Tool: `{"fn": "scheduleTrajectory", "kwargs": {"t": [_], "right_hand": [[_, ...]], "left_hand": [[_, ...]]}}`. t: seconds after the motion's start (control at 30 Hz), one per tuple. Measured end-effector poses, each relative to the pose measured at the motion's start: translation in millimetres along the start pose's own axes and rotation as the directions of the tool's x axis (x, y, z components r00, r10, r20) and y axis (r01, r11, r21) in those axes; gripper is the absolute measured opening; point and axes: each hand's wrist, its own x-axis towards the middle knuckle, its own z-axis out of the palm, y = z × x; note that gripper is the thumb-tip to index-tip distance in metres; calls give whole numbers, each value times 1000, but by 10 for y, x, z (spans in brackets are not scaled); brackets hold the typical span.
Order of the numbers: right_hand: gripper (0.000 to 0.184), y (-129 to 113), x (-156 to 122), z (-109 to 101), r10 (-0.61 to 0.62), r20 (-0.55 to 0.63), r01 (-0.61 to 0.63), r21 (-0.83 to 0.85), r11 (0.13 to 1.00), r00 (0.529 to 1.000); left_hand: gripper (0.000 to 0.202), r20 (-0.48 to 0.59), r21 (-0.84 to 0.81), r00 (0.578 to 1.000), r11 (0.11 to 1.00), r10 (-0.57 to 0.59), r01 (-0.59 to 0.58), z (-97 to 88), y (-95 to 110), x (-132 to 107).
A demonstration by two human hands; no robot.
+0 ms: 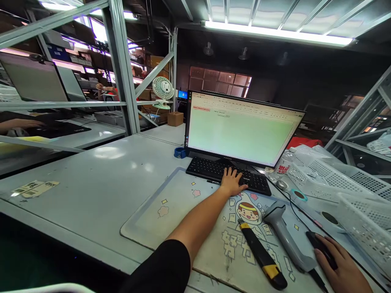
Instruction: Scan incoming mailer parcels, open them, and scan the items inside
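Observation:
My left hand (232,182) reaches forward and rests flat on the black keyboard (214,169), fingers spread over the keys. My right hand (342,264) lies at the lower right, curled over a black mouse (319,242). Behind the keyboard stands a monitor (241,128) with a pale green page on screen. Between my arms, on a cartoon desk mat (171,203), lie a grey barcode scanner (287,232) and a black and yellow utility knife (261,254).
White plastic baskets (342,179) are stacked at the right. A blue tape roll (180,152) sits left of the monitor. Grey metal shelving posts (120,67) rise at left, with another person's hand (18,123) at a neighbouring desk. A small fan (163,90) stands behind.

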Motion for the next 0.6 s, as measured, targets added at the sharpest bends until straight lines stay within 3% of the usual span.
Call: {"fn": "scheduleTrajectory", "kwargs": {"t": [0.6], "right_hand": [[72,-43,2,-23,-9,-16,9,12,1000,1000]], "left_hand": [[89,-4,-4,1000,1000,-7,7,-17,14,-21]]}}
